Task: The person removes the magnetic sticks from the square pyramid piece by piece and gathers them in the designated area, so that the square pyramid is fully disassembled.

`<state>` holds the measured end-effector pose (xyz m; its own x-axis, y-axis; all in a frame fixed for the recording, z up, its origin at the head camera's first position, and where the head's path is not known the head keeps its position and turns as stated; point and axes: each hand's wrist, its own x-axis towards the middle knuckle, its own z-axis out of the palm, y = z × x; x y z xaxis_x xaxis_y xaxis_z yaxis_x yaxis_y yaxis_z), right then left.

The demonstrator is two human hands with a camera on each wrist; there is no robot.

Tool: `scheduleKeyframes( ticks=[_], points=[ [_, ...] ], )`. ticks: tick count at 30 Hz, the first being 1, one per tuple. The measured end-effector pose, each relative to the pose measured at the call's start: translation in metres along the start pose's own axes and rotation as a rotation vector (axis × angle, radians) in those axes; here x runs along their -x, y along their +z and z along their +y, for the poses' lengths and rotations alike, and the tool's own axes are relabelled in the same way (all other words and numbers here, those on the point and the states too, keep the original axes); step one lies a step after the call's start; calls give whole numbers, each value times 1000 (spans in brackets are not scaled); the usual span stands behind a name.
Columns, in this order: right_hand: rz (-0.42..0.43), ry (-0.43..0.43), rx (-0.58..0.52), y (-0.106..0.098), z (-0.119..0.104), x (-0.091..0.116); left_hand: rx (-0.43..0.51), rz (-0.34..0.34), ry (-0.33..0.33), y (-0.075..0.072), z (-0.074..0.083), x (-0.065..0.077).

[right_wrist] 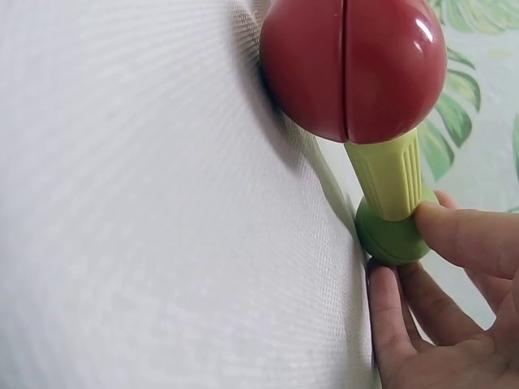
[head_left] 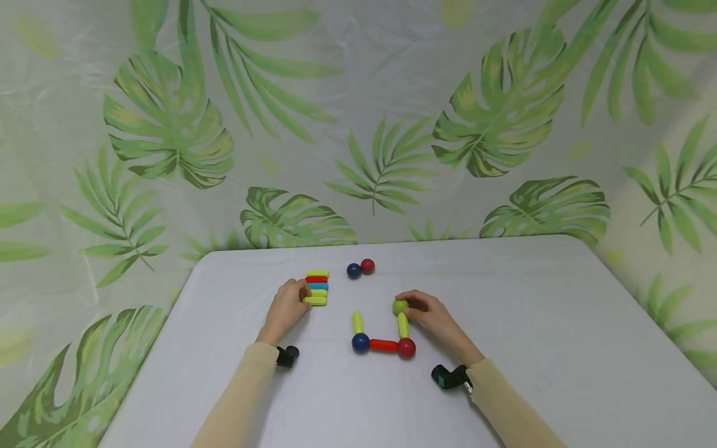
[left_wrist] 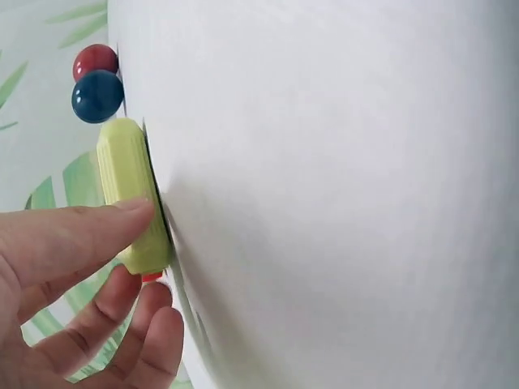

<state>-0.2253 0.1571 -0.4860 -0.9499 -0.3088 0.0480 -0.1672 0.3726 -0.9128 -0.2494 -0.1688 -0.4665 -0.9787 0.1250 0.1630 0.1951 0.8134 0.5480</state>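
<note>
My right hand (head_left: 427, 312) grips a green ball (head_left: 400, 307) at the far end of a yellow rod (head_left: 403, 325). That rod runs to a red ball (head_left: 406, 348), and a red rod (head_left: 383, 345) links the red ball to a dark blue ball (head_left: 361, 343). From the blue ball a second yellow rod (head_left: 358, 322) points away, its far end free. At the row of loose rods on the left, my left hand (head_left: 287, 306) pinches the nearest yellow rod (left_wrist: 128, 166), the thumb on its side and the fingers by its end.
Several other rods, among them a red rod (head_left: 316, 280) and a light blue rod (head_left: 318, 286), lie side by side beyond the left hand. Farther back a loose dark blue ball (head_left: 354, 270) and red ball (head_left: 368, 266) sit together on the white table (head_left: 532, 298). A leaf-print cloth (head_left: 381, 93) hangs behind.
</note>
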Motion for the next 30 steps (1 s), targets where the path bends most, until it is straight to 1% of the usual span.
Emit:
scheduleKeyframes(
  ticks=[1,2,3,4,5,6,8,10,11,12,14,18,20,22,23,25,26,28,30],
  points=[
    [-1,4,-5,0,0,0,0,3,1,1,2,1],
    [-4,-1,-2,0,0,0,2,1,15,2,4,1],
    [-3,3,-5,0,0,0,15,-8,38,4,7,3],
    [-2,-3,1,-1,0,0,49,-30,75,6,11,4],
    [-1,-6,-2,-1,0,0,89,-66,122,8,16,5],
    [0,-9,-1,-1,0,0,135,-119,170,10,21,6],
    [2,-12,-2,-2,1,0,218,-254,273,15,30,9],
    [1,-19,-2,-2,1,0,272,-380,344,20,38,11],
    [0,-19,-9,-2,1,-1,278,-420,358,23,40,11],
    [-4,-23,-13,-1,0,0,283,-444,362,26,42,12],
    [-14,-27,-20,-1,-4,1,297,-460,345,30,43,12],
    [-27,-27,-17,-3,-26,10,337,-422,319,34,43,12],
    [-20,-24,-7,-3,-25,9,348,-406,311,34,43,12],
    [-13,-28,-6,-2,-16,6,358,-367,305,32,43,13],
    [-11,-32,-8,-1,-10,4,367,-344,290,31,42,14],
    [-8,-39,-8,0,3,-1,385,-273,253,26,39,15],
    [-8,-38,-7,0,4,-1,384,-216,233,23,36,15],
    [-8,-32,-10,1,5,-1,383,-102,162,16,28,16],
    [-7,-24,-6,1,4,-1,359,-7,67,9,20,16]
  ],
)
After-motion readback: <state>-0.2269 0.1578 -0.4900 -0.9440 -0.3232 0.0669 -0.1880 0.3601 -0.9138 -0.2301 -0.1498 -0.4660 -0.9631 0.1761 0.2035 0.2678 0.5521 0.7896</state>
